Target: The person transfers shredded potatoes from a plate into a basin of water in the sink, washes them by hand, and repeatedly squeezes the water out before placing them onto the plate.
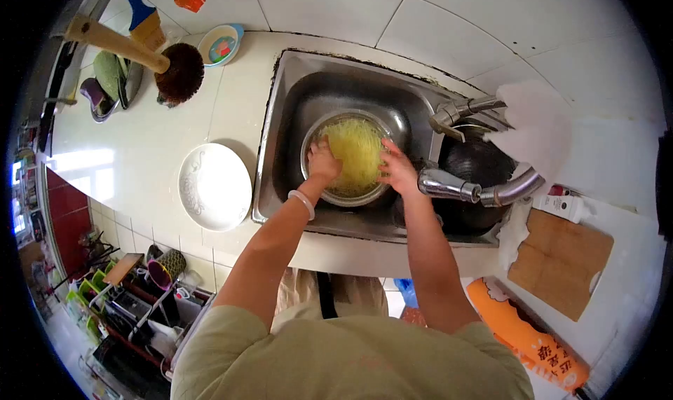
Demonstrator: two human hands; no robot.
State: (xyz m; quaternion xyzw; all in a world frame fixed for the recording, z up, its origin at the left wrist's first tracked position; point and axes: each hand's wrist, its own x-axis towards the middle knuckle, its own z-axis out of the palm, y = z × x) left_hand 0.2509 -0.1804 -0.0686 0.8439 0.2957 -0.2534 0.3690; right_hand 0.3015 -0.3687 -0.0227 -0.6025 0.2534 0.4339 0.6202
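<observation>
Fine yellow-green shreds [352, 151] fill a round metal bowl [348, 201] standing in the left basin of the steel sink [284, 120]. At the bowl's left side, my left hand [324, 162] has its fingers spread against the shreds. My right hand [398, 167] is at the right edge of the bowl, its fingers apart and touching the edge of the shreds. Neither hand is closed around anything. A pale bracelet [302, 204] is on my left wrist. The chrome faucet [449, 184] is close beside my right hand.
A white oval plate [214, 187] lies left of the sink. Dark cookware [478, 163] occupies the right basin. A small bowl [220, 45] stands by the wall, and a brush [179, 73] hangs at upper left. Brown cardboard [561, 260] and an orange package [526, 337] are at right.
</observation>
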